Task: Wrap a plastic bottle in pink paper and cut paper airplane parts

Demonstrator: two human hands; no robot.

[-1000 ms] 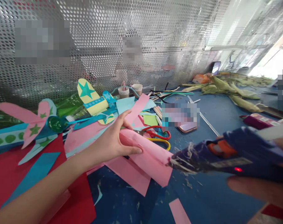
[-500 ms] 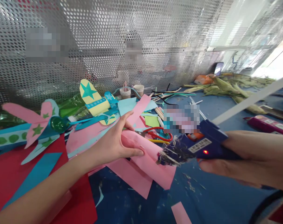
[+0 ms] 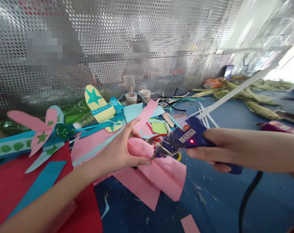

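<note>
- Pink paper roll (image 3: 165, 171) sits on the surface (image 3: 224, 197), near end over a flat pink strip (image 3: 137, 184). All places below are relative to this roll.
- Left hand (image 3: 124, 152): on the roll's left end, pinching it, thumb on the near face, fingers over the far side. Some fingertips hidden from me.
- Right hand (image 3: 228, 149): right of the roll, fingers wrapped round the glue gun (image 3: 195, 131). Can't tell whether a finger is on the trigger.
- Nozzle is over the roll, just beside the left thumb tip. Contact with paper: can't tell. Red light on.
- Handling, my read: roll is very light, soft, not slippery. Should dent or crease under a hard squeeze, and spring out if let go.
- I'd hold it at the left end, lightly, flat thumb, skin off the nozzle. Gun looks heavier, nose likely hot; handle is the only safe grip. Glue stick (image 3: 236, 90) juts from its back.
- Containers: two small cups beyond the roll, slightly left. Left cup (image 3: 131, 98) has something pinkish standing in it; right cup (image 3: 145, 94), can't see inside.
- Green bottle (image 3: 76, 110) far left of the roll, lying down. Contents: can't make out.
</note>
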